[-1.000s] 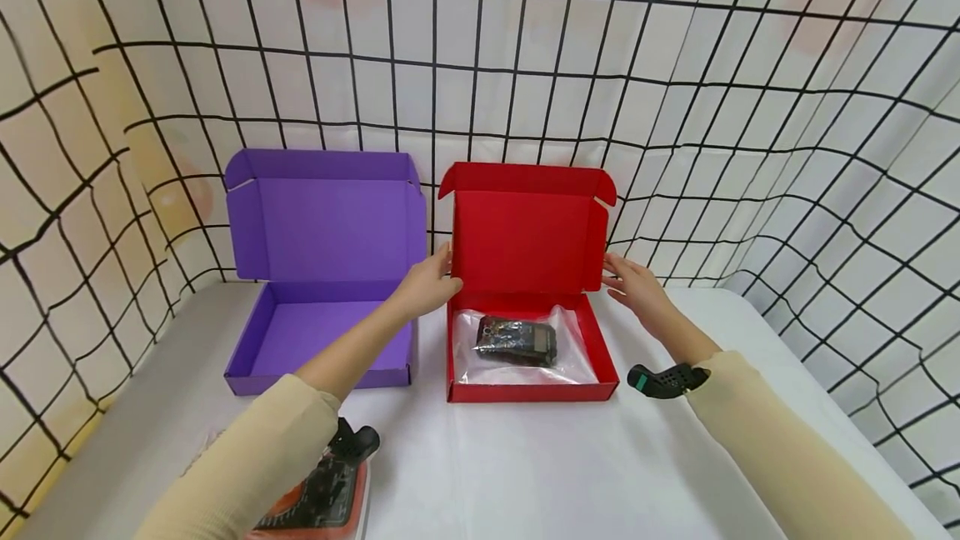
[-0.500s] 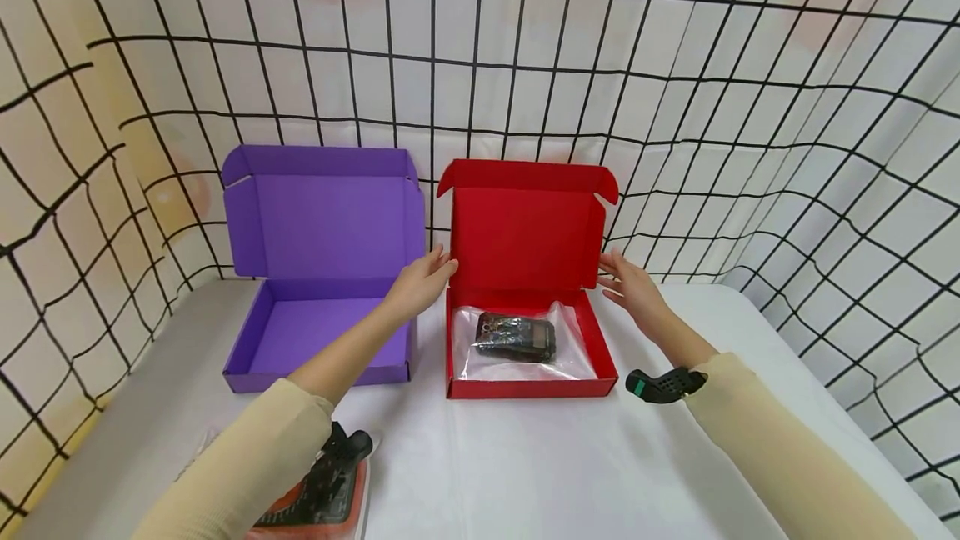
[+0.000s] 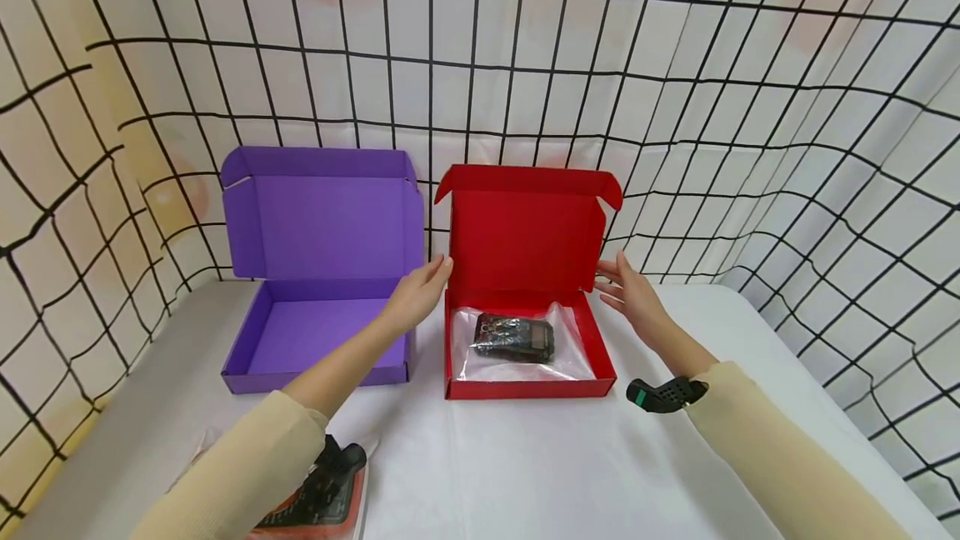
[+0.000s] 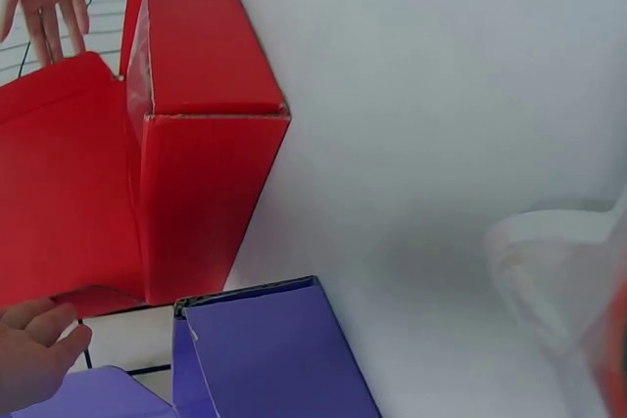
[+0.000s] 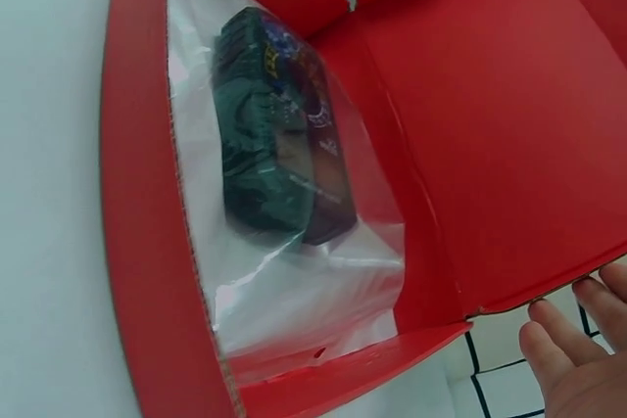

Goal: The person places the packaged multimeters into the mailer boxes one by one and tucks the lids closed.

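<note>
An open red box (image 3: 530,390) stands on the table with its lid (image 3: 525,236) raised. Inside lies a dark device (image 3: 513,338) with a small screen, wrapped in a clear plastic bag (image 5: 284,291). My left hand (image 3: 416,294) is at the lid's left edge, thumb and fingertips right at the cardboard. At the opposite edge, my right hand (image 3: 636,297) has its fingers spread, the fingertips touching or close behind the lid's side in the right wrist view. Neither hand curls round anything.
Left of the red box, a purple box (image 3: 315,377) stands open with its lid up. An orange and black device (image 3: 330,507) in plastic lies at the front left, partly under my left forearm. Black wire grid panels (image 3: 480,65) rise behind and beside the white table (image 3: 517,465).
The red lid has tipped slightly forward. My left hand has shifted slightly down and left along its edge, and my right fingers have spread a little. The boxes' bases stay put.
</note>
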`<state>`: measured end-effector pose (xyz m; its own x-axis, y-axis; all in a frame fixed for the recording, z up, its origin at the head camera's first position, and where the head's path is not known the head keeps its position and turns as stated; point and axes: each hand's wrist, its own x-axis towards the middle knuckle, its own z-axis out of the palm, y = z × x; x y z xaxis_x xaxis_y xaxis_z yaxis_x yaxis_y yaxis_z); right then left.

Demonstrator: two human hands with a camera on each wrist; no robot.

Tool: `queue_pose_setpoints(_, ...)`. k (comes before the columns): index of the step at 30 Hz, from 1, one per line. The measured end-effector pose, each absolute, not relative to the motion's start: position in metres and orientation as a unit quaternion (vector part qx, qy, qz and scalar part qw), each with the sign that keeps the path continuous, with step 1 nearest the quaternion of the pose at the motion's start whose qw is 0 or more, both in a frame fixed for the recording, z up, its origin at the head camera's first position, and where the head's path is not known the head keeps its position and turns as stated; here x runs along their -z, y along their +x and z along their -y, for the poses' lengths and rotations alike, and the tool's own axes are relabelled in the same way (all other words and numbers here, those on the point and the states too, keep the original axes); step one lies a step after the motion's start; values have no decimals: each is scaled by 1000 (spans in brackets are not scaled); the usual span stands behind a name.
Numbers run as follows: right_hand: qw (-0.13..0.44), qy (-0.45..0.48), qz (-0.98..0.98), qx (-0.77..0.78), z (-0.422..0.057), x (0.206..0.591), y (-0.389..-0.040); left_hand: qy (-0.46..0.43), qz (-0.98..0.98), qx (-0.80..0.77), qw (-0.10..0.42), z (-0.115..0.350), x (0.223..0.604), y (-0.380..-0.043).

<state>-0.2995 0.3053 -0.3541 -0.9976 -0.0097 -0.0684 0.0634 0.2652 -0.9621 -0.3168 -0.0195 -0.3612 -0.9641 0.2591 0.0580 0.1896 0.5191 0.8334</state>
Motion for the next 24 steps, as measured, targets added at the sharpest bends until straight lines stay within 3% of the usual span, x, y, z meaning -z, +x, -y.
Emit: queue_pose_setpoints(24,23,3,-779,626,-312,366,-286,128,-790,-591,104,27,364,-313)
